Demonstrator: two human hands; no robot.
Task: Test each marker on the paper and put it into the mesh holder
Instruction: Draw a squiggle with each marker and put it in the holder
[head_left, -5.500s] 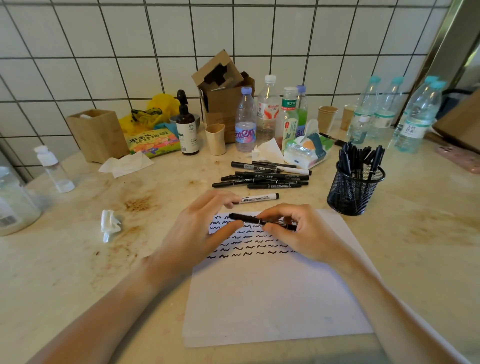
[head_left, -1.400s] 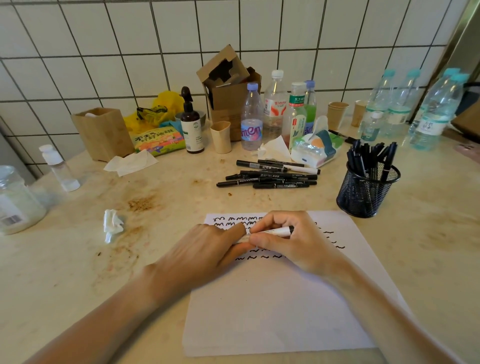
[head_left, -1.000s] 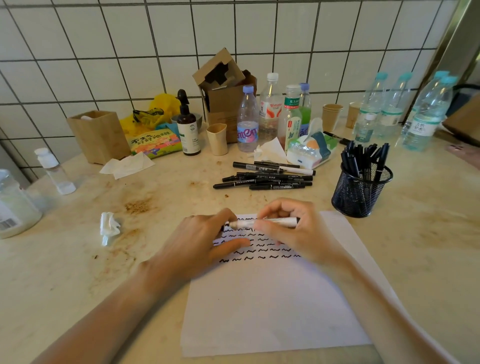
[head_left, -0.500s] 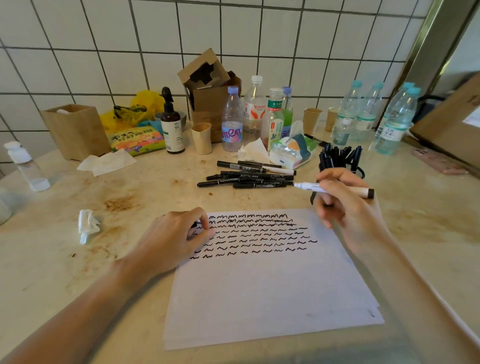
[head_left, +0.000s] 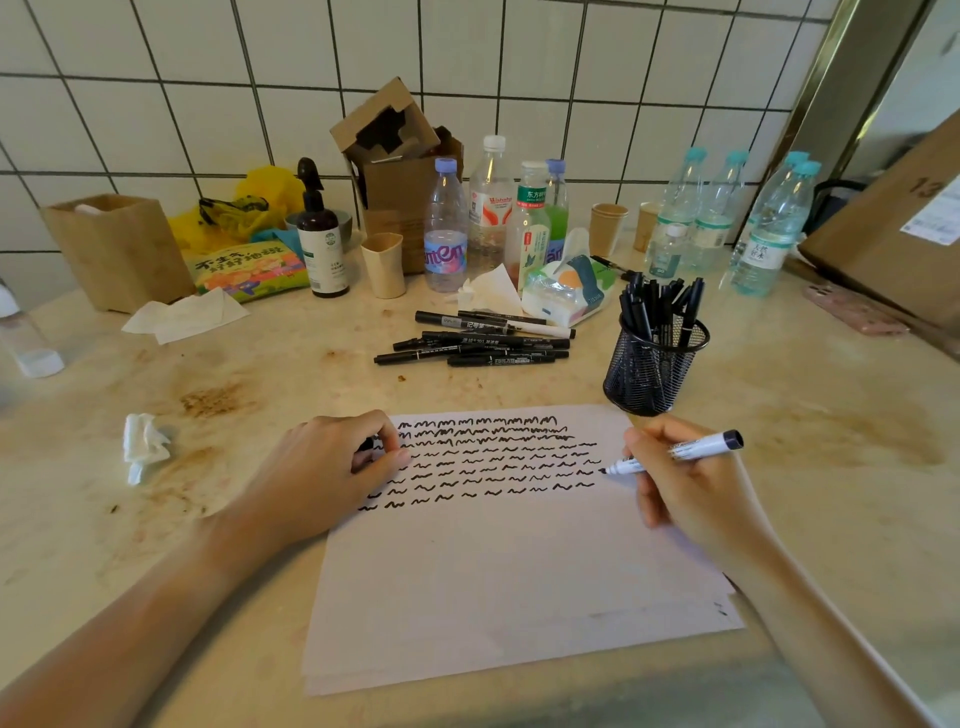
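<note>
White paper (head_left: 498, 582) lies on the counter, its upper part covered in rows of black squiggles. My right hand (head_left: 685, 488) grips a white-bodied marker (head_left: 696, 448), uncapped, with its black tip touching the paper at the right end of the squiggle rows. My left hand (head_left: 327, 467) rests on the paper's upper left corner, fingers curled around a small black cap that is mostly hidden. Behind the paper lies a pile of black markers (head_left: 478, 340). The black mesh holder (head_left: 652, 374) stands to the right of the pile with several markers upright in it.
Plastic bottles (head_left: 491, 208), paper cups, a cardboard box (head_left: 400, 171), a pump bottle (head_left: 321, 244) and a tissue pack (head_left: 566, 291) line the tiled back wall. A crumpled tissue (head_left: 143, 447) lies left of the paper. A large carton (head_left: 893, 244) and a phone sit far right.
My right hand pulled the white marker out of its cap, swung right near the holder, then came down so the tip touches the paper. My left hand kept the cap.
</note>
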